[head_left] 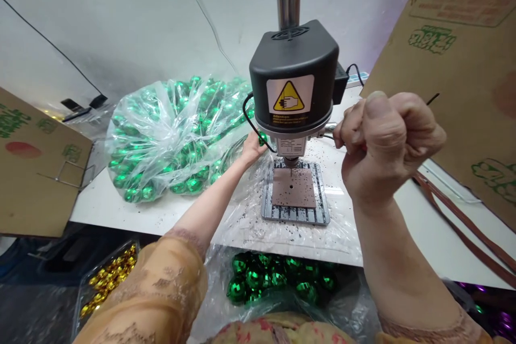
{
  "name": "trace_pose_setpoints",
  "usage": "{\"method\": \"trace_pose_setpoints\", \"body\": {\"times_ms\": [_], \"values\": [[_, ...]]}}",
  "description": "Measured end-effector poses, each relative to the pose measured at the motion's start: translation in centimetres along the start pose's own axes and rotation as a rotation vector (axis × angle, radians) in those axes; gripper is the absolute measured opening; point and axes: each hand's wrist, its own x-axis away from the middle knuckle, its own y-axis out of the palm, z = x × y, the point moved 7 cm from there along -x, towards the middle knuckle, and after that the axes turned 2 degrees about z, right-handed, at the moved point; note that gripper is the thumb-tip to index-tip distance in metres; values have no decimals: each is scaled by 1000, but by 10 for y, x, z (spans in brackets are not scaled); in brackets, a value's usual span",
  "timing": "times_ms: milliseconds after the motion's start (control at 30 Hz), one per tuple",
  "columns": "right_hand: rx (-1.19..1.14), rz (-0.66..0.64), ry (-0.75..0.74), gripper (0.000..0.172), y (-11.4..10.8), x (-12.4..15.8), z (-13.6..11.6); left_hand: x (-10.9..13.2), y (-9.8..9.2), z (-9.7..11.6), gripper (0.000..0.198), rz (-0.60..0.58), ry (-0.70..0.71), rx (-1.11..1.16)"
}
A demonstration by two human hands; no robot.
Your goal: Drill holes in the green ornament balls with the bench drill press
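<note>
My left hand (252, 147) reaches in beside the drill press (296, 78), its fingers closed on a shiny green mirror ball (263, 138). The press's head and cable partly cover the ball. My right hand (385, 140) is a fist at the right side of the press, next to the silver hub (329, 128). It appears wrapped round the feed lever, mostly hidden in the palm. Below the chuck (291, 162), a brown square pad (293, 199) with a dark hole lies on the slotted metal base (322, 215). No ball is on the pad.
A clear plastic bag (155, 113) full of green balls fills the table's left. More green balls (278, 277) sit in plastic below the front edge. Cardboard boxes (36, 166) stand on both sides. Dark shavings dot the white table (342, 236); a brown strap (463, 226) lies right.
</note>
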Motion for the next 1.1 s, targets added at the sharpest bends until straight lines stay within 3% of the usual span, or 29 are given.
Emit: {"method": "trace_pose_setpoints", "body": {"times_ms": [67,200,367,500,667,900,1100], "values": [[-9,-8,5,44,0,1,-1,25,-13,-4,44,11,-91,133],[22,12,31,46,-1,2,-3,83,-25,-2,55,-74,-298,523],[37,34,55,49,1,2,-5,126,-19,23,59,-167,-231,591],[40,35,48,51,0,2,-4,135,4,35,61,-268,-143,595],[92,-8,33,48,-2,4,4,136,24,33,64,-330,-106,517],[60,-58,4,43,-2,7,8,137,31,40,63,-338,38,381],[28,-28,27,48,0,6,0,143,27,53,55,-346,124,255]]}}
